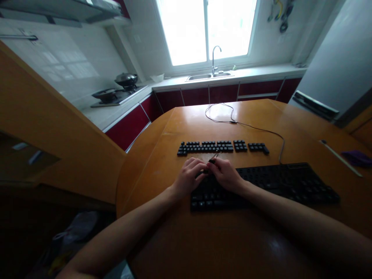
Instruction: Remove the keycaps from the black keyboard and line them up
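Observation:
A black keyboard (279, 182) lies on the wooden table, with many of its upper keys off. My right hand (228, 176) is over its left part, closed on a small dark tool with thin wire prongs, which looks like a keycap puller (215, 155). Against it, my left hand (190, 174) has its fingers pinched together at the keyboard's upper left corner. Whatever lies between the left fingertips is too small and dark to make out. Just beyond both hands, loose black keycaps (209, 146) stand in rows, grouped like the keyboard's layout.
The keyboard's cable (258, 128) loops across the far half of the table (162, 155). At the right lie a thin pale stick (343, 159) and a purple cloth (357, 158). Beyond are a counter with a sink (200, 77), a stove with pans (107, 94), and a fridge (334, 58).

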The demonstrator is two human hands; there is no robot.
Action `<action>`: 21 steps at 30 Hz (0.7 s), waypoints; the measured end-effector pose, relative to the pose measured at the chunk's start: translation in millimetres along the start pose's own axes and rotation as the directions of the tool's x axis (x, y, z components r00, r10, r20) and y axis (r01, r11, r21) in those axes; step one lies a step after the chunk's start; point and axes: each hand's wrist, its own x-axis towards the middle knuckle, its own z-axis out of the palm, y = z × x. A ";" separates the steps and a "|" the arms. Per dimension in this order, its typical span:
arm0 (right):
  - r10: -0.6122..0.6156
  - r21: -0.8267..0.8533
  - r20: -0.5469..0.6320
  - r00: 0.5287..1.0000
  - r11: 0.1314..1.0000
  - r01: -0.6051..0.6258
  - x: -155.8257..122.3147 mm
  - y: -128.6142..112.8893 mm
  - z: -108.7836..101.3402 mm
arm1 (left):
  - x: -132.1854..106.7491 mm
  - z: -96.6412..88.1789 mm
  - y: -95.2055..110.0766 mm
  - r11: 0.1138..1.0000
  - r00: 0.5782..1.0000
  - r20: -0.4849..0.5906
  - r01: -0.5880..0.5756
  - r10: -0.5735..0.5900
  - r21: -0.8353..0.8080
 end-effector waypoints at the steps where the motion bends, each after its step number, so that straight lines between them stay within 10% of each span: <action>1: -0.001 0.020 -0.011 1.000 1.000 0.001 0.7 1.5 0.4 | 0.1 0.0 0.1 0.999 1.000 0.001 -0.023 0.023 0.028; 15: 0.009 0.005 -0.101 0.995 1.000 -0.008 3.4 -1.0 0.4 | 6.0 -4.2 -4.6 0.991 0.982 -0.135 -0.131 0.135 0.038; 21: 0.131 0.053 -0.148 0.980 0.991 -0.124 8.3 3.5 0.0 | 14.0 -10.6 -40.9 0.976 0.960 -0.243 0.177 -0.142 0.131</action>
